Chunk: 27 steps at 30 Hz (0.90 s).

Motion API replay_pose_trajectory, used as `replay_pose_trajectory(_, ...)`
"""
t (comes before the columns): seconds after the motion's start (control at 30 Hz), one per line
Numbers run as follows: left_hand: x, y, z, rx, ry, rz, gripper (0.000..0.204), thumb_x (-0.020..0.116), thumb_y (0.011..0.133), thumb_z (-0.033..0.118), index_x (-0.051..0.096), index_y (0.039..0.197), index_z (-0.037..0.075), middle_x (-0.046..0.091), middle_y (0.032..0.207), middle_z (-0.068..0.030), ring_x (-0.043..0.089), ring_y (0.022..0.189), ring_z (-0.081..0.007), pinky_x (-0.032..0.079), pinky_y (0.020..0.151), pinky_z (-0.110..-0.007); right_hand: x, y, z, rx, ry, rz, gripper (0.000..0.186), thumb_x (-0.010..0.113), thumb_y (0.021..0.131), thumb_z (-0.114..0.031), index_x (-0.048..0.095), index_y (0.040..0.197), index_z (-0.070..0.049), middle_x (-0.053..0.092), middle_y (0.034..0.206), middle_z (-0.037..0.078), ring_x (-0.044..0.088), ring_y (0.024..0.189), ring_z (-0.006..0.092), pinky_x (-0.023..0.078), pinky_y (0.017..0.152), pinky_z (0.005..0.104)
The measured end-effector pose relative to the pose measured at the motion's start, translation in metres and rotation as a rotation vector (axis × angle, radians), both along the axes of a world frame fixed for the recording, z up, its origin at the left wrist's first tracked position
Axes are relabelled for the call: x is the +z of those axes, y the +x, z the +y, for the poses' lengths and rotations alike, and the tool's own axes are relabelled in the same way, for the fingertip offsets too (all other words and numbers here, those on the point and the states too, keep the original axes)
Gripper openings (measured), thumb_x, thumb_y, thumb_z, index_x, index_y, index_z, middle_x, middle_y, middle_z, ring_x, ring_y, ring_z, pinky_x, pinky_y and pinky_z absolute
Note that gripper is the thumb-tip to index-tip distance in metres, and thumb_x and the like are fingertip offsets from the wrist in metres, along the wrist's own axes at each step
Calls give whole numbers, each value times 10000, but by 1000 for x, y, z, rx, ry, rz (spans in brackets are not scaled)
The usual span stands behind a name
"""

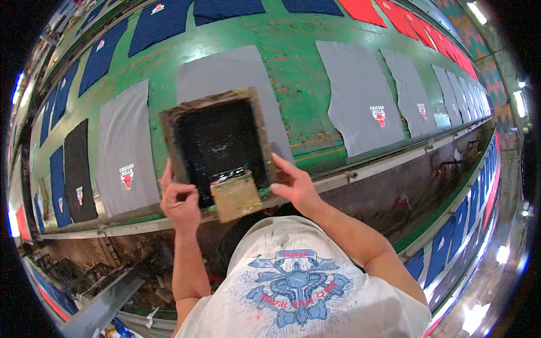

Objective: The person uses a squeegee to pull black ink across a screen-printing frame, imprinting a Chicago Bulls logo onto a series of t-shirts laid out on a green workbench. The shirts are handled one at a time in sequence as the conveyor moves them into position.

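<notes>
A wooden-framed printing screen with a dark mesh is held over a grey fabric piece in front of me. My left hand grips its lower left side, with the thumb on the frame edge. My right hand grips the lower right side. A pale, stained squeegee block lies in the lower part of the screen and sticks out over its near edge, between my hands. The screen hides part of the fabric beneath it; whether it touches the fabric, I cannot tell.
A long green table bears rows of grey, black, navy and red fabric pieces, several with small printed emblems. A metal rail edges the near side. Parallel tables with more pieces stand to the right.
</notes>
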State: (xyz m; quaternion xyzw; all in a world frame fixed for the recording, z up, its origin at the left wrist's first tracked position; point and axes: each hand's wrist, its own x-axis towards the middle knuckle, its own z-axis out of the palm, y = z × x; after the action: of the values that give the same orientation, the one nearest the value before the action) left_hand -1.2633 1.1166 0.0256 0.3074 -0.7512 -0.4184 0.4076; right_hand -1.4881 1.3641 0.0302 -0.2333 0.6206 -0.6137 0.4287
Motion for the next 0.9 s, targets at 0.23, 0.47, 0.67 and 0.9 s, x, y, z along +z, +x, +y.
replay_pose_trajectory(0.23,34,93,-23,192,145,-191,143,721,926,-100,731,1042,-16,580,1664,-250,624,1434,-291,484,1181,-417,20,26,-37,465,-132,173,1017,827,955,-119,266,1801,-56,497,1646,192,564,1460,302,467,1239,438)
replay_pose_trajectory(0.47,22,132,9,363,79,-225,94,777,1050,81,744,1018,0,573,1672,-254,633,1396,-229,522,1045,-365,17,37,-47,596,-188,202,1079,869,913,-213,267,1792,-42,504,1630,263,496,1534,406,357,1320,476)
replay_pose_trajectory(0.67,15,134,19,378,142,-204,67,789,1031,60,763,1049,1,575,1676,-244,645,1378,-199,518,923,-308,20,29,-42,655,-160,234,1086,866,915,-213,252,1790,-22,496,1639,270,501,1532,412,366,1317,483)
replay_pose_trajectory(0.9,15,87,26,216,69,-190,268,686,926,-146,753,1130,15,574,1683,-216,679,1318,-218,538,1050,-337,20,-1,-9,610,-139,203,1069,838,952,-175,212,1808,-42,470,1639,216,529,1483,339,445,1253,455)
